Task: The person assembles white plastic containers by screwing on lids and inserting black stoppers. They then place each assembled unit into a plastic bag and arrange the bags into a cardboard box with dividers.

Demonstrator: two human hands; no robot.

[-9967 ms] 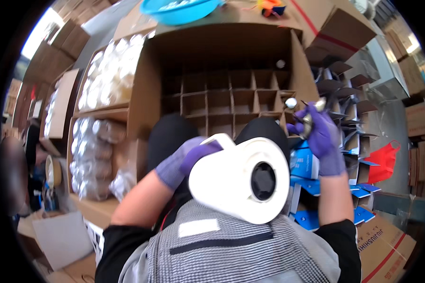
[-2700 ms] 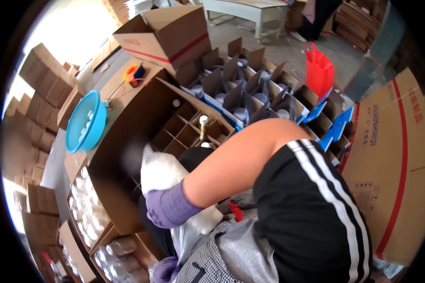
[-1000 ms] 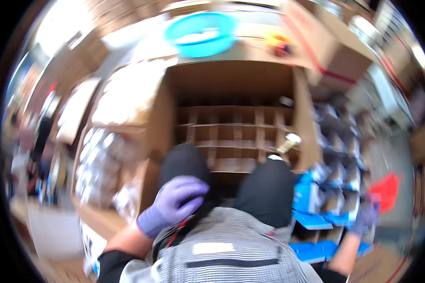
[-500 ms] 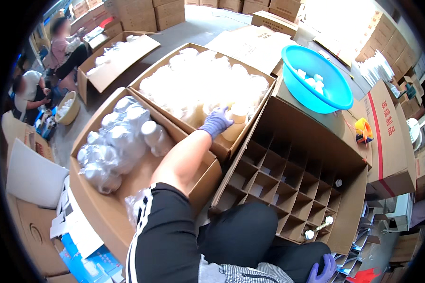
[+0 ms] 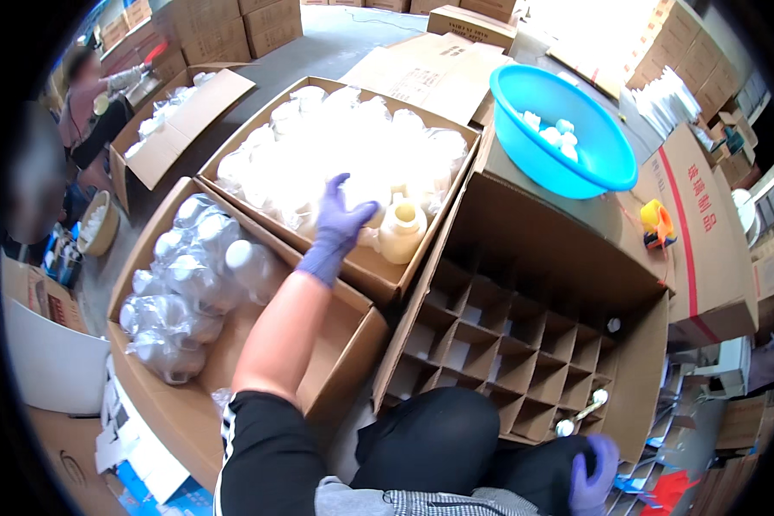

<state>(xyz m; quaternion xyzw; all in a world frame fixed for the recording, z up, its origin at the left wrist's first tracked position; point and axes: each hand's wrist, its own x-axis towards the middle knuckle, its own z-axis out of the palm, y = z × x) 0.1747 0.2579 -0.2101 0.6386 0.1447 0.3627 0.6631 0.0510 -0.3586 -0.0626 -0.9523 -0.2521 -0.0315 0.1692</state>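
Head view: the largest thing is a deep brown cardboard carton with a grid of upright dividers [image 5: 546, 236], open before the person's black-clad knees [image 5: 434, 439]. Just to its left stands a brown cardboard carton packed with plastic-wrapped pale bottles [image 5: 368, 273], their tops washed out by glare. Nearer the person, a third brown cardboard carton [image 5: 344, 365] holds clear-bagged bottles [image 5: 185, 271] along its left side. A round bright-blue plastic basin [image 5: 606, 156] with small white pieces sits beyond the divided carton.

The purple-gloved left hand [image 5: 342, 222] is over the packed carton, fingers spread and gripping nothing visible; contact with the bottles beneath cannot be told. The purple-gloved right hand [image 5: 595, 475] is by the right knee, loosely open, well apart.

Smaller, the cream open-necked bottle [image 5: 402, 232] stands in the packed carton's near right corner, roughly upright, mouth up. It lies just right of the left thumb, the left hand clearly nearer.
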